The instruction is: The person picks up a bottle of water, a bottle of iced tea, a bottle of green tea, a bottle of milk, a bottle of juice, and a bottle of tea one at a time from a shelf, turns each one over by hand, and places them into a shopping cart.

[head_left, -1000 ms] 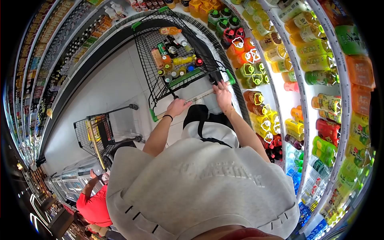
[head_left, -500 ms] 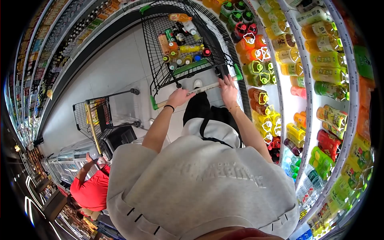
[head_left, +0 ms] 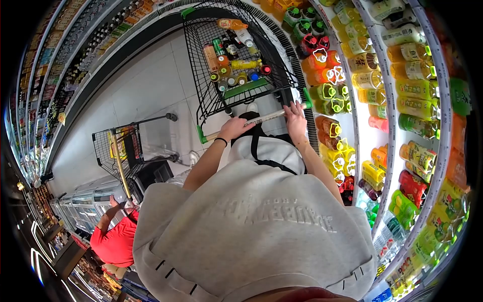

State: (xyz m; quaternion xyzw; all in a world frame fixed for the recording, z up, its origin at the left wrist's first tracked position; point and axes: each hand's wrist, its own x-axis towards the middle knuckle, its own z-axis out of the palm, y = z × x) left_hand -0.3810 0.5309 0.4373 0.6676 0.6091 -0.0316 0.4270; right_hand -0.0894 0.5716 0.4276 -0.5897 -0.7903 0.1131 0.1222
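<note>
My left hand (head_left: 233,129) is closed round the white handle bar (head_left: 269,117) of a shopping cart, left of its middle. Near the bar's green right end, my right hand (head_left: 296,122) is closed on the same bar, fingers over the top. Ahead of both hands is the cart's black wire basket (head_left: 209,103), with a green panel (head_left: 245,89) at its near side. Several drinks lie or stand inside, among them an orange bottle (head_left: 232,24), a green can (head_left: 218,47), a white bottle (head_left: 245,37) and a yellow bottle (head_left: 245,64).
Lit shelves (head_left: 390,136) of bottled drinks rise close on the right. Another curved shelf (head_left: 95,55) runs along the left and far side. On the left stands a second cart (head_left: 118,148), beside a person in a red shirt (head_left: 116,242). Grey tiles (head_left: 143,90) cover the floor between.
In view, the cart and both hands have shifted slightly right and down, with the bar nearer my body. My feet have changed position: a white shoe now shows more at the left.
</note>
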